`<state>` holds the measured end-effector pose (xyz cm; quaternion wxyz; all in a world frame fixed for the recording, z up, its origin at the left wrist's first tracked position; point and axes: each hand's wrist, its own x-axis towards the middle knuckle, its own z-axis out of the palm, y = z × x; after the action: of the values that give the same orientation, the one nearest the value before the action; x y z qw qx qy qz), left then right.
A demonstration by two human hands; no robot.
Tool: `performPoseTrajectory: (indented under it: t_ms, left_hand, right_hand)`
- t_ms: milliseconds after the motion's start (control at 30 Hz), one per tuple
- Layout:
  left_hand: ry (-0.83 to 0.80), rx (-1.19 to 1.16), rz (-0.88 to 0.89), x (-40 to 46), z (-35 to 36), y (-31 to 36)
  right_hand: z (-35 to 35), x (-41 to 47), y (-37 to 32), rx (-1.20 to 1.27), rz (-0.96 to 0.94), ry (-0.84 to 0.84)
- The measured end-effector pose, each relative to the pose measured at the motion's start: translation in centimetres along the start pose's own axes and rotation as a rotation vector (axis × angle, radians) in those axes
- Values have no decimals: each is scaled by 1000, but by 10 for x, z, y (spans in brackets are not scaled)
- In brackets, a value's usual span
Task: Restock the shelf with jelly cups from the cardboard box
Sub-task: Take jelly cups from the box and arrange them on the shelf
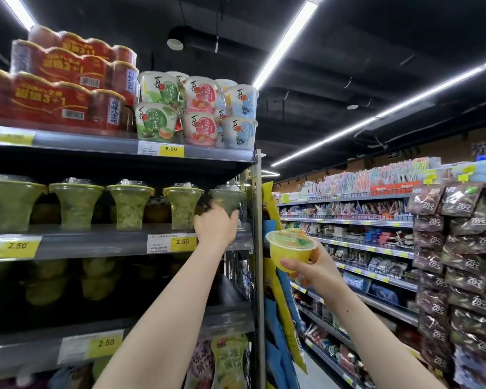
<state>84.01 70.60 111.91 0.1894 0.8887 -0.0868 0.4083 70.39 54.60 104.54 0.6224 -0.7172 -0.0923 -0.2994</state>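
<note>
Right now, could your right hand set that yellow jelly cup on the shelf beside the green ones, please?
Probably not yet: the right hand holds the yellow jelly cup out past the shelf's end post, and the left hand grips the last green cup there.

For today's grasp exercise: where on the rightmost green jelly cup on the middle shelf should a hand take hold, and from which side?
Grip the narrow waist of the green jelly cup from the open aisle side, as the left hand does. Its wide flared rim and domed lid make a top grip awkward.

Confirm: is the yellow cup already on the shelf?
No, the right hand holds the yellow cup in the air, beside the shelf.
</note>
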Motion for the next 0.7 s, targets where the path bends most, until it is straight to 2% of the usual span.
performPoseTrajectory:
  t_ms: [67, 133, 367, 633, 700]
  left_hand:
    - [81, 119, -20, -6, 6, 0]
    - [133, 132, -21, -8, 10, 0]
    - [116, 38, -138, -4, 16, 7]
    - [143, 45, -76, -4, 18, 2]
    - [228, -50, -36, -9, 19, 1]
  right_hand:
    - [1, -1, 2, 9, -6, -11]
    - [0, -1, 3, 20, -17, -21]
    - [-2, 1, 10, -12, -13, -18]
    - [-6, 8, 11, -8, -8, -22]
    - [-4, 9, 11, -9, -25, -36]
